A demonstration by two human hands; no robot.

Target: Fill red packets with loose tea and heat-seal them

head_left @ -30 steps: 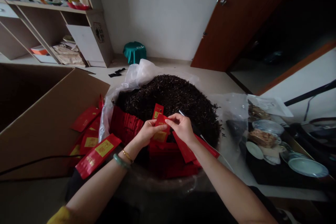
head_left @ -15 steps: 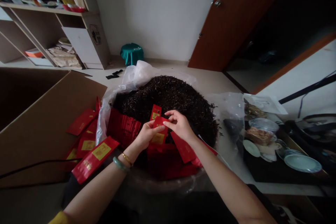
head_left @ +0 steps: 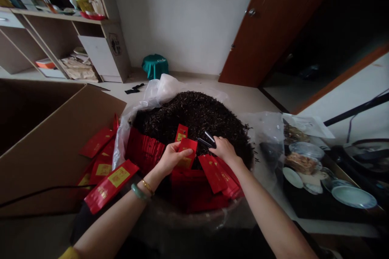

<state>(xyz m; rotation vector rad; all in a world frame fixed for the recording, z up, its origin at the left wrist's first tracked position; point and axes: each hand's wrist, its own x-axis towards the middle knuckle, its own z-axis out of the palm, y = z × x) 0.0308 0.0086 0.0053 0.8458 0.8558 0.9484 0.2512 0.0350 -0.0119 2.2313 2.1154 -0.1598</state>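
My left hand (head_left: 173, 157) pinches an upright red packet (head_left: 189, 145) with a yellow label between thumb and fingers. To its right, my right hand (head_left: 224, 149) is closed on a black two-jawed tool (head_left: 207, 141), with a pale strip along one jaw. The jaws stand apart and point toward the packet without touching it. Behind lies a heap of dark loose tea leaves (head_left: 197, 109) in a clear plastic liner (head_left: 123, 145). Another red packet (head_left: 181, 131) rests on the leaves. Rows of red packets (head_left: 144, 145) lie left of my left hand, and more red packets (head_left: 214, 174) lie below my right hand.
A large cardboard box (head_left: 60, 141) stands at left, with filled-looking red packets (head_left: 111, 186) beside it. A dark tray (head_left: 304, 202) with dishes and a plastic tub (head_left: 300, 162) is at right. Farther back are a teal-covered bin (head_left: 155, 66) and shelves (head_left: 60, 36).
My right hand has left the packet's top, moved right and taken hold of the black two-jawed tool. My left hand still holds the packet. The view has shifted slightly.
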